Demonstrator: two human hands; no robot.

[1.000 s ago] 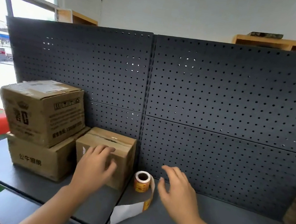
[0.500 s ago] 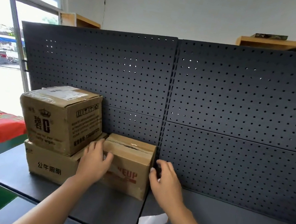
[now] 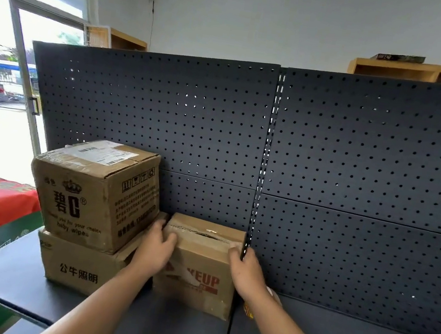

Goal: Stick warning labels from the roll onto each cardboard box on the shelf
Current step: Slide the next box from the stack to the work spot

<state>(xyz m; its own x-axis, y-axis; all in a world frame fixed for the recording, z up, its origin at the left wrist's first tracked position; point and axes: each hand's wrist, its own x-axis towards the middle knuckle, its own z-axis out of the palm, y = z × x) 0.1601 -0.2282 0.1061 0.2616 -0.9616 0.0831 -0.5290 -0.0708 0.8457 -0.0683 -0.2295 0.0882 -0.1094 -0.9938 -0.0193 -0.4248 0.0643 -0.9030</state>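
Small box point(image 3: 197, 277) held between left hand point(image 3: 155, 251) and right hand point(image 3: 247, 274), fingers point(image 3: 234, 254) curled over its top edge; label roll point(image 3: 248, 311) (mostly hidden) sits just under the right wrist.

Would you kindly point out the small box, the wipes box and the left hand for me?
small box point(image 3: 196, 294), head view, front face.
wipes box point(image 3: 79, 203), head view, front face.
left hand point(image 3: 155, 251), head view, back of hand.

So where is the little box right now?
In the head view, the little box sits low centre on the shelf, right of the two stacked boxes, gripped between the left hand and right hand.
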